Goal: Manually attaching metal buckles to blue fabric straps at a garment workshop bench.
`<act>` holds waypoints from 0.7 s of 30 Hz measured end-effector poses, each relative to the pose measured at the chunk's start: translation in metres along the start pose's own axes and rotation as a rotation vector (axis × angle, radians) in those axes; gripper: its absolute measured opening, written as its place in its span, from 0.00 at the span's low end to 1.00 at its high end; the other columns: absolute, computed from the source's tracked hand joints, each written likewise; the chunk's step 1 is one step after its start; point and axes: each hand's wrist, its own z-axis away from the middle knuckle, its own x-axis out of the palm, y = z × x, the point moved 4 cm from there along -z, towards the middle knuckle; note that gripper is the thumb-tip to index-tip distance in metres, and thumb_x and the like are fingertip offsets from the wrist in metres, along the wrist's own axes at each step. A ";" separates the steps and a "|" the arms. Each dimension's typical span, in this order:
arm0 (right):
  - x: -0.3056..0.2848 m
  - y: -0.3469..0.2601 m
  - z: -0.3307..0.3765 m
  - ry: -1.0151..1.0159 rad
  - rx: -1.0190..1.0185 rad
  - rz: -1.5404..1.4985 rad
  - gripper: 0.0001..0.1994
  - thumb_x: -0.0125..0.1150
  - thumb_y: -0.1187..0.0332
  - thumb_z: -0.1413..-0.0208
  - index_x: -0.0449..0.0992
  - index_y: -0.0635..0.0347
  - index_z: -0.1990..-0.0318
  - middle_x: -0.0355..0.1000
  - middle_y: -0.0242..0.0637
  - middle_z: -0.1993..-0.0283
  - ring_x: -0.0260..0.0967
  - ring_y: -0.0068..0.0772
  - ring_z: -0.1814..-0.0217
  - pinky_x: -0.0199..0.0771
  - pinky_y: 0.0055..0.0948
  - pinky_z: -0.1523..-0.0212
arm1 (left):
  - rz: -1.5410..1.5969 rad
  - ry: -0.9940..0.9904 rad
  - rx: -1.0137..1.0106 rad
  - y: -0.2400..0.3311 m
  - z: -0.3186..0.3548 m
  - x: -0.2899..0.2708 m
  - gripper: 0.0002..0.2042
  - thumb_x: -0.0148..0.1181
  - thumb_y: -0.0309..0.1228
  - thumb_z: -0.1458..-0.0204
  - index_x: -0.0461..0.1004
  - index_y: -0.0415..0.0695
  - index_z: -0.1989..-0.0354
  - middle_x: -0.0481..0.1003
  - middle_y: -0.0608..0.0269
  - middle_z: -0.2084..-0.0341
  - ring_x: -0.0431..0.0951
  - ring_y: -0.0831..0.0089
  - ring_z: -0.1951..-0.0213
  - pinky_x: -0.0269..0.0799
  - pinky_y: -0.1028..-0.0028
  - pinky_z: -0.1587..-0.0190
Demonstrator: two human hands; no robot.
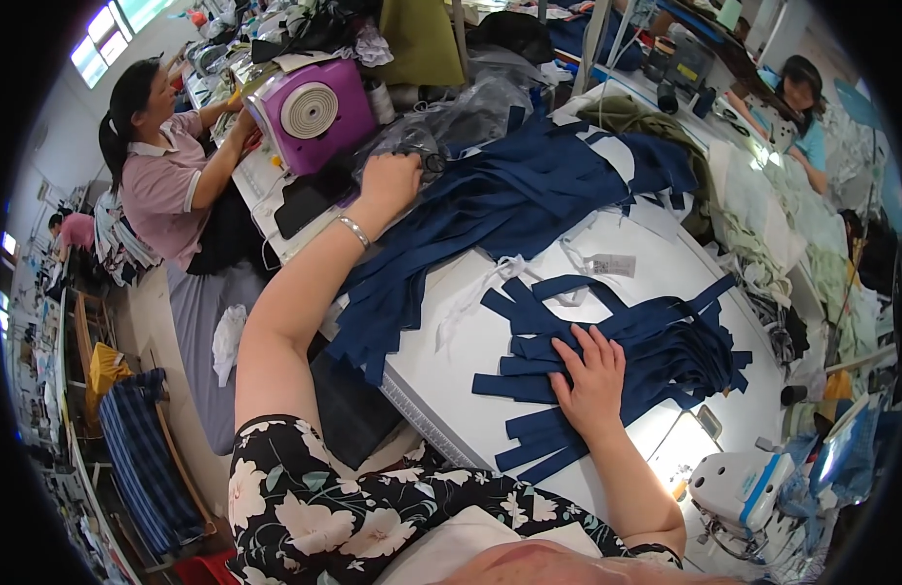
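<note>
A loose bunch of navy cloth strips (pixel 666 341) lies right of centre on the white table (pixel 436 375), with the right hand (pixel 592 375) resting on it, fingers spread. Well apart, the left hand (pixel 391 183) is curled beside a larger navy strip pile (pixel 509 195) in the upper middle; whether it grips anything I cannot tell. Farther out are a purple box (pixel 319 151), upper left, and a white sewing machine (pixel 729 483), lower right.

The person's left arm (pixel 287 327) stretches far forward, bent at the elbow; the left hand (pixel 391 183) is back up, fingers curled. The right forearm (pixel 634 476) slants forward and inward, the right hand (pixel 591 382) palm down, fingers slightly spread, thumb leftward.
</note>
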 end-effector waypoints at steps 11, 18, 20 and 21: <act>-0.005 0.001 0.003 -0.004 -0.021 -0.010 0.23 0.65 0.65 0.58 0.76 0.47 0.49 0.66 0.39 0.41 0.57 0.46 0.35 0.50 0.50 0.35 | 0.235 0.647 0.600 0.109 -0.134 -0.058 0.18 0.51 0.21 0.53 0.71 0.40 0.51 0.74 0.51 0.54 0.73 0.54 0.51 0.68 0.64 0.45; -0.004 -0.015 0.002 0.015 -0.070 -0.058 0.23 0.67 0.64 0.60 0.77 0.46 0.51 0.66 0.38 0.41 0.58 0.46 0.36 0.51 0.49 0.36 | 0.088 -0.215 -0.122 0.053 -0.195 0.023 0.13 0.49 0.29 0.44 0.81 0.43 0.59 0.79 0.50 0.56 0.78 0.53 0.52 0.76 0.59 0.54; -0.006 -0.003 0.003 0.015 -0.030 -0.034 0.23 0.67 0.64 0.60 0.77 0.46 0.51 0.66 0.38 0.41 0.58 0.46 0.36 0.51 0.50 0.36 | 0.086 -0.239 -0.141 0.072 -0.194 0.034 0.14 0.50 0.31 0.44 0.79 0.41 0.55 0.77 0.49 0.54 0.78 0.54 0.50 0.75 0.60 0.52; -0.007 0.003 0.005 0.013 -0.006 -0.022 0.23 0.67 0.64 0.60 0.77 0.46 0.51 0.66 0.38 0.41 0.58 0.46 0.36 0.51 0.50 0.36 | 0.074 -0.262 -0.176 0.085 -0.193 0.038 0.16 0.51 0.33 0.45 0.77 0.39 0.52 0.76 0.48 0.52 0.77 0.55 0.48 0.74 0.62 0.50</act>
